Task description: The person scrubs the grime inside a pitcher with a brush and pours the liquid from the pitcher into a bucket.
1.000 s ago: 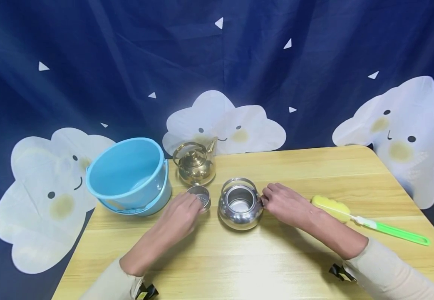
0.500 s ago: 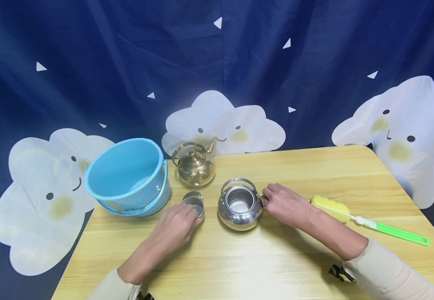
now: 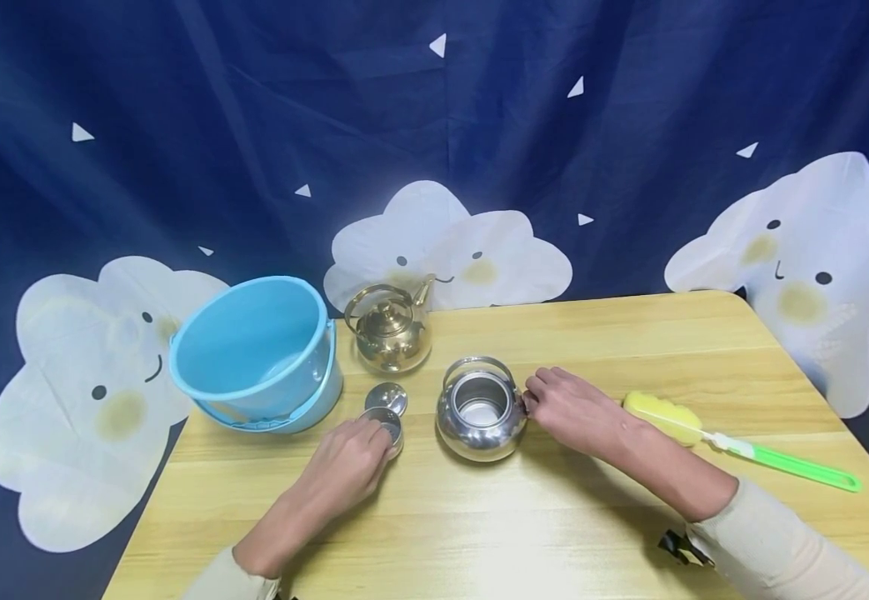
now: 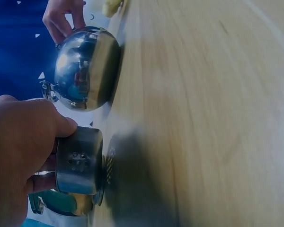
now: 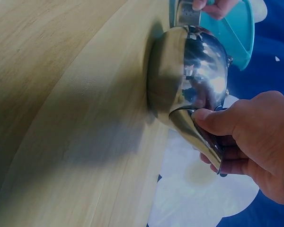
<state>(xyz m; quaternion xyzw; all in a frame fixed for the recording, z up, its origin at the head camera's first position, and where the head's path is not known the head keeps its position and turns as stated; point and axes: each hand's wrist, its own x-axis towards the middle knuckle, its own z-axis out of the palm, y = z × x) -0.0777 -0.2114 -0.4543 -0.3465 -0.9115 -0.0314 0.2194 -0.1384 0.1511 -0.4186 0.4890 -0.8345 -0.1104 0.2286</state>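
My left hand [image 3: 347, 462] pinches the rim of a small metal tea strainer [image 4: 79, 161] with a perforated base. The strainer is low over the table; whether it touches the wood I cannot tell. Just behind it lies a round shiny lid [image 3: 387, 399]. A silver teapot [image 3: 481, 421] stands upright and lidless to the right of the strainer, its loop handle raised. On its right side, my right hand [image 3: 569, 408] grips the spout [image 5: 196, 135] between thumb and fingers, as the right wrist view shows.
A blue bucket [image 3: 262, 358] stands at the table's left edge. Beside it is a gold-coloured teapot [image 3: 392, 333] with its lid on. To the right lies a yellow sponge brush [image 3: 662, 415] with a green handle [image 3: 801, 465], near my right forearm.
My left hand has drawn the strainer toward me and slightly left, uncovering the lid behind it. My right hand and the silver teapot have stayed in place.
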